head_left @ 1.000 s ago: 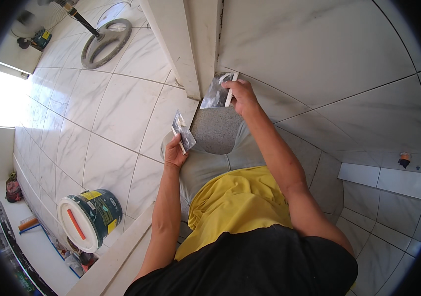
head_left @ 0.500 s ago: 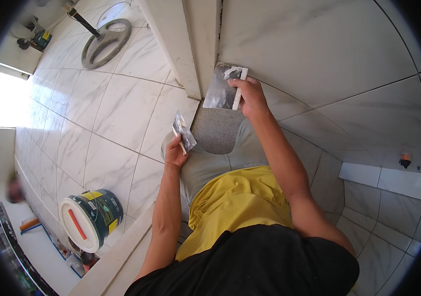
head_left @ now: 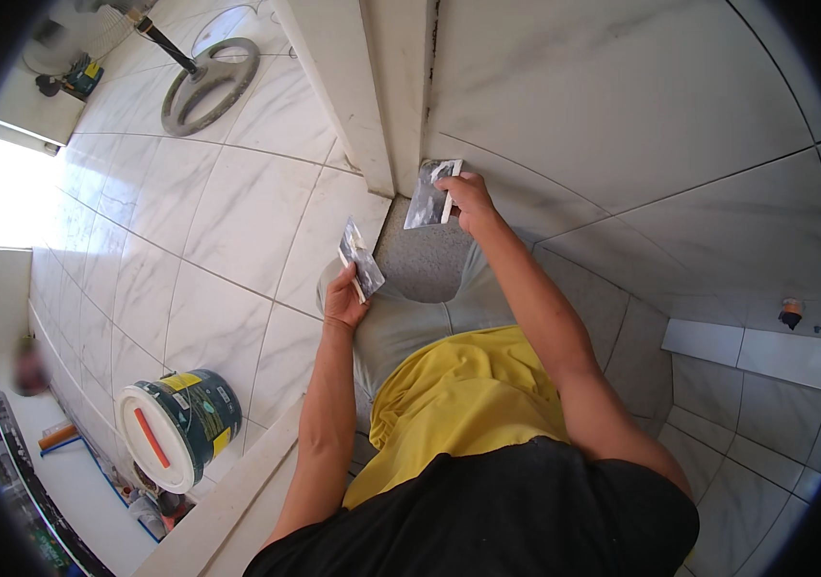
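My right hand [head_left: 471, 200] is closed on the pale edge grip of a wide putty knife [head_left: 426, 199], a flat metal blade with white paste smeared near the grip. The blade is low by the corner where the white door frame [head_left: 378, 115] meets the marbled tile wall [head_left: 564, 106]; whether it touches the wall I cannot tell. In my left hand [head_left: 344, 300], over my left thigh, is a second putty knife [head_left: 361, 260], tilted, with white paste on its blade. Between the two blades a speckled grey threshold slab [head_left: 420, 252] shows on the floor.
A dark green bucket [head_left: 213, 413] with a white lid and an orange-red handle strip stands at the left. Farther off on the tiled floor [head_left: 227, 216] is a grey ring-shaped base [head_left: 210, 88] with a black pole. A capped pipe stub [head_left: 790, 313] pokes out at the right.
My right hand has brought its putty knife down toward me along the wall corner, and its blade appears turned. My left hand and its knife have hardly moved.
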